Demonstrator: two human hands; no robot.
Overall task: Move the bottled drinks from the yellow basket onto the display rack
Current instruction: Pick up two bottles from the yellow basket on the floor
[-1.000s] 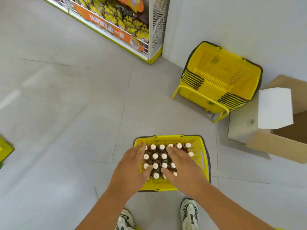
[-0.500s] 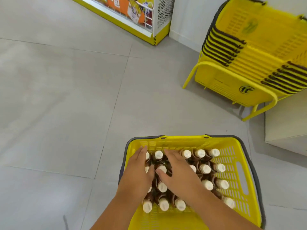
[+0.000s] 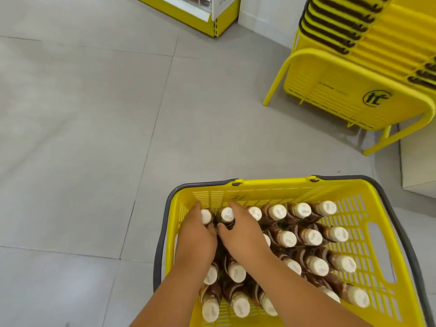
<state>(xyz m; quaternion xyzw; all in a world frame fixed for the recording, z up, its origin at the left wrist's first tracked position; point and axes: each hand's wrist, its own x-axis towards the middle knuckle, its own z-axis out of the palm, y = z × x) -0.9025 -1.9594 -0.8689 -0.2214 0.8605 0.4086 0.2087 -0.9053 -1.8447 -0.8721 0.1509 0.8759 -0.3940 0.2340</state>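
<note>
Your left hand (image 3: 195, 241) and right hand (image 3: 243, 234) are down in the yellow basket (image 3: 266, 192) on the floor (image 3: 94, 138), each curled round a white-capped bottle (image 3: 306, 237) in the far-left corner. Basket stack (image 3: 354, 74) stands far right, rack (image 3: 212, 22) at top.

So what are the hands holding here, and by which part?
Both hands reach into the yellow basket. The left hand is round a bottle below its cap, the right hand round the next bottle; fingers are partly hidden, so the grip is unconfirmed.
</note>
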